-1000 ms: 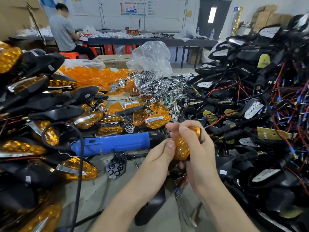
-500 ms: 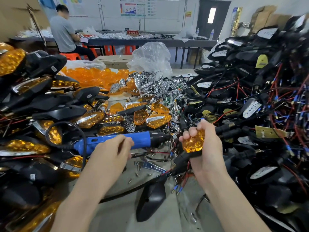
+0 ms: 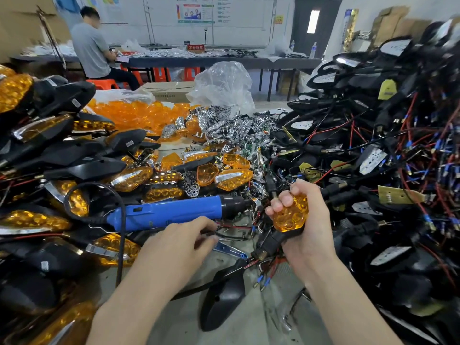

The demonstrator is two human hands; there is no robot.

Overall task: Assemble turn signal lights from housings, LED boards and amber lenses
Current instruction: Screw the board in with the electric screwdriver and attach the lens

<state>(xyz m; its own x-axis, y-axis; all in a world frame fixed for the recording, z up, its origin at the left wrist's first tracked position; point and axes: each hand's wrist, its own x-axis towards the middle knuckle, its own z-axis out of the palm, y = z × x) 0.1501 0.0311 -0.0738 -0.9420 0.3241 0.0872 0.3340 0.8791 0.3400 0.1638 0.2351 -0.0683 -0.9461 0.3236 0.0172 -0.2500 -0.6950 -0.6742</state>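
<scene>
Right hand (image 3: pixel 307 220) grips amber lens (image 3: pixel 290 215); blue screwdriver (image 3: pixel 174 212) beside left hand (image 3: pixel 179 247)

I see 1 view only, head cam, wide-angle | faces fwd + down over cluttered work surface (image 3: pixel 261 319) | close: both forearms enter from btm edge | far bkgd: long table (image 3: pixel 199 61), door (image 3: pixel 314 26) | no 2nd view, no overlap

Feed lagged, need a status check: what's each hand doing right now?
Left hand: fingers curled down at small parts on the bench, grip cannot be told.
Right hand: closed around a turn signal light.
</scene>
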